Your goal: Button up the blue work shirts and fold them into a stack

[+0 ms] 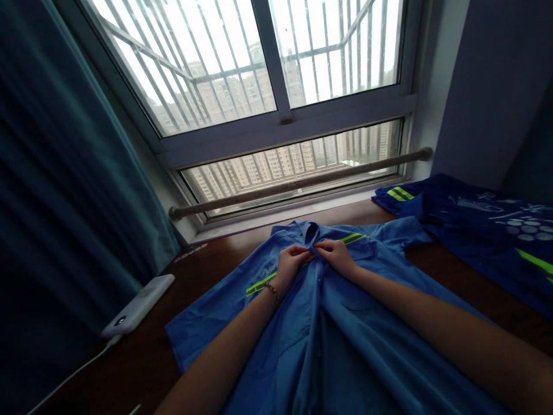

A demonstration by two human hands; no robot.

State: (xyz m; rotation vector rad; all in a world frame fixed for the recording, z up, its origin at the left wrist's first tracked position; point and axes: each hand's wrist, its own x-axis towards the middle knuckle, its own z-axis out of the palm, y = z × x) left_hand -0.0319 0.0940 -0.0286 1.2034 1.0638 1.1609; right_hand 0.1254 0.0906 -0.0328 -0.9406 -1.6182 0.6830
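A light blue work shirt (289, 340) with yellow-green reflective strips lies spread out, its collar toward the window and its front open lower down. My left hand (294, 262), with a beaded bracelet on the wrist, pinches one front edge just below the collar. Close beside it, my right hand (336, 256) pinches the other front edge at the same height. The fingertips of both hands nearly meet at the placket. Whether a button sits between them is too small to tell.
A darker blue garment (466, 225) with reflective strips and white print lies at the right. On the brown wooden surface (190, 288) at left rests a white power bank (140, 305) with a cable. A blue curtain (78, 173) hangs left; a rail (302, 183) crosses the window.
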